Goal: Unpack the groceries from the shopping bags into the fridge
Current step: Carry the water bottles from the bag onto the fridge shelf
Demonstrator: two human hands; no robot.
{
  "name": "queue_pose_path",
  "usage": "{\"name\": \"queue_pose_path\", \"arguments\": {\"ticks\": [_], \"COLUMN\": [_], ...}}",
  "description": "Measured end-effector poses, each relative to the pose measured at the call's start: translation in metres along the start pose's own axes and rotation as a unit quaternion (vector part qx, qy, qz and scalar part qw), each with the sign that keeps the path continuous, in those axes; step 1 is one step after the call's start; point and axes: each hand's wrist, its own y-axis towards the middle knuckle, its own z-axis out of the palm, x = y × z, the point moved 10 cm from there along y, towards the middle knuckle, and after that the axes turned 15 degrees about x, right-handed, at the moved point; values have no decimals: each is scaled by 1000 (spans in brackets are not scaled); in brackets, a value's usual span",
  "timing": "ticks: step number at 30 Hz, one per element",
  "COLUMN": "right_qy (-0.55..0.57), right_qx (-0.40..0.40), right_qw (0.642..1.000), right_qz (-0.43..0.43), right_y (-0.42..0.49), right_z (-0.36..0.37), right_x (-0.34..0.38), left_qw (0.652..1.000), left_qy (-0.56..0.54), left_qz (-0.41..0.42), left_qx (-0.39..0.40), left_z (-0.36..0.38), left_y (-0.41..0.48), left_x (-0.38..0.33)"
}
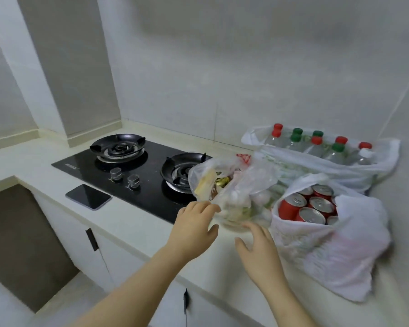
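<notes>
Three plastic shopping bags stand on the pale counter at the right. The nearest clear bag (232,185) holds mixed groceries, with yellow and gold packets showing through. My left hand (194,223) touches its left lower side with fingers spread. My right hand (257,246) hovers open just below its front, fingers apart. A white bag (328,244) to the right holds several red cans (309,206). Behind it, another white bag (340,161) holds several clear bottles (316,145) with red and green caps. The fridge is not in view.
A black two-burner gas hob (128,171) lies left of the bags, its right burner (182,171) partly behind the clear bag. A dark phone (87,197) lies at the counter's front edge. White cabinet doors (92,239) sit below. Tiled walls close the corner.
</notes>
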Motion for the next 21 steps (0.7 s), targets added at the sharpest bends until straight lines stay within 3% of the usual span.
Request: {"name": "queue_pose_path", "arguments": {"ticks": [9,14,21], "right_qy": [-10,-34,-33], "right_qx": [-159,-204,-248], "right_qw": [987,977,965], "right_qz": [27,55,79], "right_y": [-2,14,39], "right_z": [-63,-82,-102], "right_x": [-19,-14,-3], "left_qw": [988,983,961], "left_qy": [-27,-18,14], "left_qz": [153,183,256], "left_qx": [-14,-25,-107], "left_z": [10,-2,-28], "left_y": [71,107,134], "left_x": [-53,-61,-72]}}
